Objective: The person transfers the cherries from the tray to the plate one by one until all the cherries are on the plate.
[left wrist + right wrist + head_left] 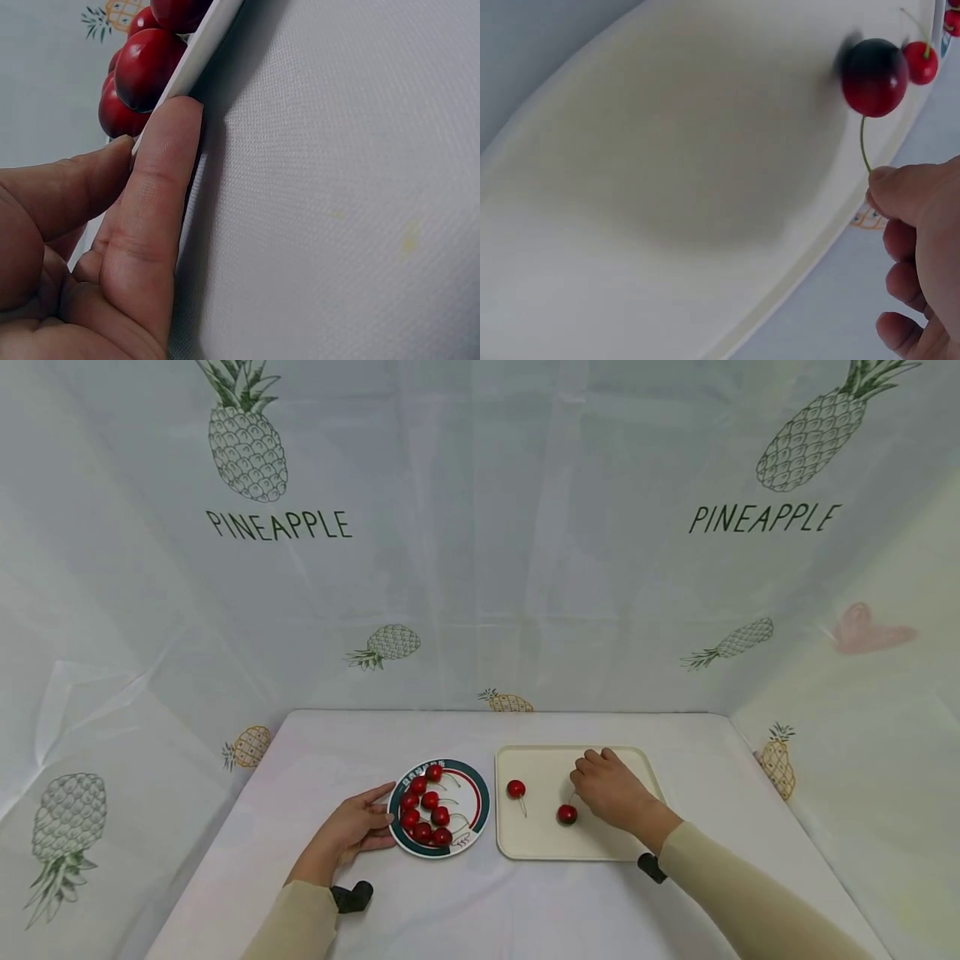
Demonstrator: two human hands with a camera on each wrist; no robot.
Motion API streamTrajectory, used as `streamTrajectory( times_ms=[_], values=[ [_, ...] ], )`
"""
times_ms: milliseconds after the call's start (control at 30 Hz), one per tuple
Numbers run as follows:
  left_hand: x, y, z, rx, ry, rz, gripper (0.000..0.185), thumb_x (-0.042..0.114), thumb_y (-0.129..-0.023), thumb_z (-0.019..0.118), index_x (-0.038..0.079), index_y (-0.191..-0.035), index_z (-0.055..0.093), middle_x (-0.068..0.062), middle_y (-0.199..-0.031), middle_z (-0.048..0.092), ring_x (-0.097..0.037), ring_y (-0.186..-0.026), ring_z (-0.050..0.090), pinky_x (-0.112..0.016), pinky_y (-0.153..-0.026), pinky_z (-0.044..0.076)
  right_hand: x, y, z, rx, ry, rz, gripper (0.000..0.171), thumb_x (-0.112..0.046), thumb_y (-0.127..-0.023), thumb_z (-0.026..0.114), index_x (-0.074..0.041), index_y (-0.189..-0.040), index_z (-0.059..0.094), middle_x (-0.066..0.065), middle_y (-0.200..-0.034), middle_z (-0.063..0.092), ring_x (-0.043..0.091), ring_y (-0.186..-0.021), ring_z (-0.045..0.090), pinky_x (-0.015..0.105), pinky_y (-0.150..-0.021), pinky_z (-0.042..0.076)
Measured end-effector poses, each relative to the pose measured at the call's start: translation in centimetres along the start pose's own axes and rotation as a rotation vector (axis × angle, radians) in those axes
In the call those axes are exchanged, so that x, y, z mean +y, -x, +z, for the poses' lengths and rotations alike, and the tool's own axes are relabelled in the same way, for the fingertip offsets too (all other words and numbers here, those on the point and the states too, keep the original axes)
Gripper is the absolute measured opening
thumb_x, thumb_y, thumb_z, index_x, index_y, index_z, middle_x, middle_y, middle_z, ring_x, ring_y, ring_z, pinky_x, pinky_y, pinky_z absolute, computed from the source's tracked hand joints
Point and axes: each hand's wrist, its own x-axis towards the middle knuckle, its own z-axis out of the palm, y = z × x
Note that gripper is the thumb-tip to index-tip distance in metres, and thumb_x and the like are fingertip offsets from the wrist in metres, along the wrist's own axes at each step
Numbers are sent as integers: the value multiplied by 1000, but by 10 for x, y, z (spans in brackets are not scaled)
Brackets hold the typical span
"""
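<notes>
At the lower left of the head view the left hand lies on the white tablecloth with its fingers nearly straight against the rim of the round plate — not clasping it, only bracing it, thumb toward the top edge and fingers along the near side, which looks like a way of keeping the plate from sliding. The left wrist view bears this out: a finger lies flat along the plate's white edge, another touches it from the left, and the cherries sit piled just above. In the head view those cherries are gathered on the left half of the plate, stems trailing right. To the right, just beside the plate, is the cream tray; one cherry lies loose at its left part, stem pointing down the frame. Further right the right hand rests over the tray's middle, its fingertips pinching the stem of a second cherry. The right wrist view shows that pinch — the thin green stem runs from the dark fruit at the upper right into the closed fingertips, so the cherry is held by its stem while the fruit itself is untouched; whether it rests on the tray or hangs just above I cannot tell.
</notes>
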Motion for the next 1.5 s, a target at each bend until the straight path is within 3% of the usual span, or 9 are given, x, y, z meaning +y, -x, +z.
streamTrajectory(
  times_ms=[167, 367, 567, 700, 933, 1033, 1167, 1267, 1500],
  values=[
    [0, 0, 0, -2, 0, 6, 66, -7, -100, 62, 14, -160, 46, -20, -118, 65, -23, -83, 75, -43, -77, 68, 5, 14, 7, 96, 7, -16, 29, -14, -84, 84, -11, -76, 56, -2, -72, 46, 18, -71, 35, 29, -65, 29],
    [1, 2, 0, -1, -5, 7, 66, -7, -100, 62, 14, -160, 45, -19, -117, 63, -22, -83, 75, -43, -78, 68, 1, 20, 15, 169, 16, 5, 33, -15, -84, 78, -11, -79, 46, -2, -73, 32, 18, -70, 32, 28, -65, 26],
    [1, 2, 1, 0, -3, 5, 66, -7, -100, 62, 14, -160, 46, -18, -117, 65, -22, -82, 75, -42, -77, 68, -3, 19, 19, 232, -6, 45, 23, -16, -99, 53, -9, -79, 42, -2, -75, 26, 19, -71, 29, 28, -65, 24],
    [1, 1, 1, 3, -1, 4, 66, -7, -100, 62, 14, -160, 46, -18, -117, 65, -22, -82, 75, -42, -77, 68, -5, 18, 20, 267, -26, 68, 29, -19, -106, 35, -9, -79, 43, -2, -75, 26, 18, -71, 27, 28, -65, 24],
    [0, 2, 1, 13, -13, -4, 66, -5, -100, 63, 15, -160, 46, -18, -115, 62, -22, -82, 75, -42, -78, 67, -6, 11, 20, 307, -38, 88, 41, -23, -111, 22, -9, -80, 44, -2, -74, 27, 19, -71, 27, 28, -65, 23],
    [1, 2, 1, 15, -15, -4, 66, -5, -100, 64, 16, -160, 46, -19, -115, 63, -23, -83, 75, -43, -78, 67, -5, 7, 19, 307, -45, 96, 37, -21, -110, 27, -8, -80, 45, 0, -74, 29, 19, -71, 27, 28, -65, 23],
    [1, 2, 1, 16, -12, -2, 67, -5, -100, 64, 15, -160, 46, -19, -116, 63, -23, -83, 75, -43, -78, 67, -5, 1, 16, 277, -66, 118, 24, -16, -104, 49, -8, -81, 46, 2, -74, 35, 20, -71, 30, 29, -65, 26],
    [0, 2, 1, 12, -9, 1, 67, -6, -100, 64, 15, -160, 46, -20, -117, 63, -23, -83, 76, -43, -78, 67, -7, -4, 15, 255, -80, 139, 24, -14, -99, 62, -8, -82, 46, 2, -74, 37, 22, -71, 34, 30, -65, 28],
    [0, 3, 1, 7, 4, 10, 65, -5, -100, 64, 14, -160, 46, -20, -118, 65, -23, -83, 76, -43, -77, 68, -13, -18, 13, 269, -83, 147, 23, -13, -98, 63, -7, -81, 48, 3, -74, 38, 20, -71, 32, 29, -65, 26]
  ],
)
